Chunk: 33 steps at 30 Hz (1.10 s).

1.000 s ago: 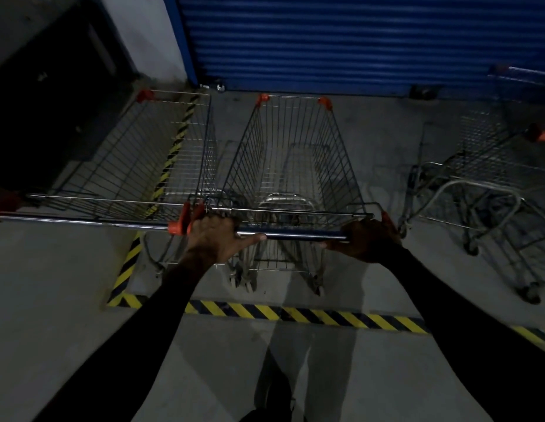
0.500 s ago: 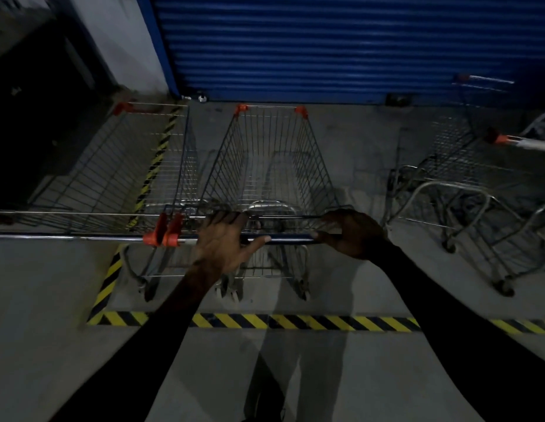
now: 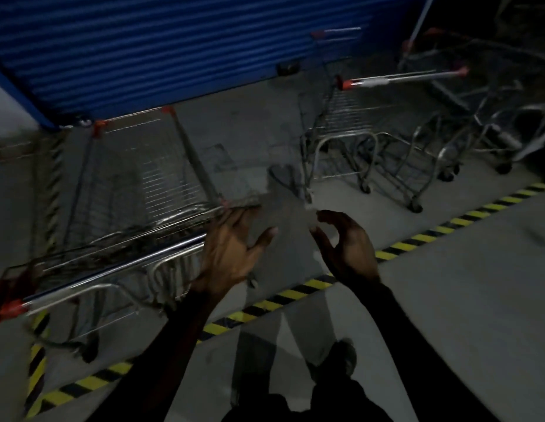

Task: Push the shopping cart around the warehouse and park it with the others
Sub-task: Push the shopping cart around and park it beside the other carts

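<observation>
The wire shopping cart with orange corner caps stands inside the striped floor marking, nose toward the blue shutter. Its chrome handle bar runs across the lower left. My left hand hovers at the bar's right end, fingers spread, holding nothing. My right hand is off the cart, to the right of it, fingers curved and apart, empty. The frame is motion-blurred and tilted.
Other parked carts stand nested at the right, near the blue roller shutter. Yellow-black floor tape runs diagonally in front of the carts. My shoes show at the bottom on grey concrete.
Both hands have let go of the cart's handle and opened. The view has swung to the right and tilted, so the cart now lies at the left.
</observation>
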Motion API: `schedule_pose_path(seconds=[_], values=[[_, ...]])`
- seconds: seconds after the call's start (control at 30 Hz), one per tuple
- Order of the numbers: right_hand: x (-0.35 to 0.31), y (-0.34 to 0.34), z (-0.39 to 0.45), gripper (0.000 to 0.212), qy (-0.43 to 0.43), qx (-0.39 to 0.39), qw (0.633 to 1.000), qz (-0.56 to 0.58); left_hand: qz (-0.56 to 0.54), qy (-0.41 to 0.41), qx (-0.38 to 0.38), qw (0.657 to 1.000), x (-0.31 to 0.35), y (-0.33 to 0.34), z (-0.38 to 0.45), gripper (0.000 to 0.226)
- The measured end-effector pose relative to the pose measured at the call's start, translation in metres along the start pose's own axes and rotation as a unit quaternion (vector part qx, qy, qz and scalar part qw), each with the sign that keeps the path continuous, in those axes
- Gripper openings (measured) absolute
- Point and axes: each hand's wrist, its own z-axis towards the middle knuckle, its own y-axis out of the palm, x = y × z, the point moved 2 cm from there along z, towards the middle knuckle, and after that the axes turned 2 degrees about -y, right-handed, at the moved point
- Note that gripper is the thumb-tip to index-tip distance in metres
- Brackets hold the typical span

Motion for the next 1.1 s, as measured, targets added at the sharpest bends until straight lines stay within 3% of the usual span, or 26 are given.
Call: schedule_pose_path(seconds=[0.2,0.33,0.53,0.93,1.1], values=[[0.111,-0.100,-0.011,0.052,0.077,0.051,0.996,0.000,-0.036,-0.016,-0.042,0.998,0.102,0.081,0.033,0.066],[0.176,-0.162,-0.004,0.040,0.094,0.098,0.991,-0.016,-0.050,0.003,-0.012,0.999,0.158,0.135,0.052,0.059],[0.243,-0.228,0.037,0.046,0.110,0.079,0.991,-0.008,-0.052,-0.022,-0.051,0.997,0.221,0.181,0.111,0.064],[0.322,-0.270,0.200,0.047,0.115,0.049,0.991,-0.051,-0.057,-0.026,-0.062,0.996,0.242,0.275,0.275,0.059],[0.344,-0.286,0.299,0.048,0.098,0.013,0.991,-0.092,-0.068,0.003,-0.005,0.998,0.237,0.311,0.370,0.059]])
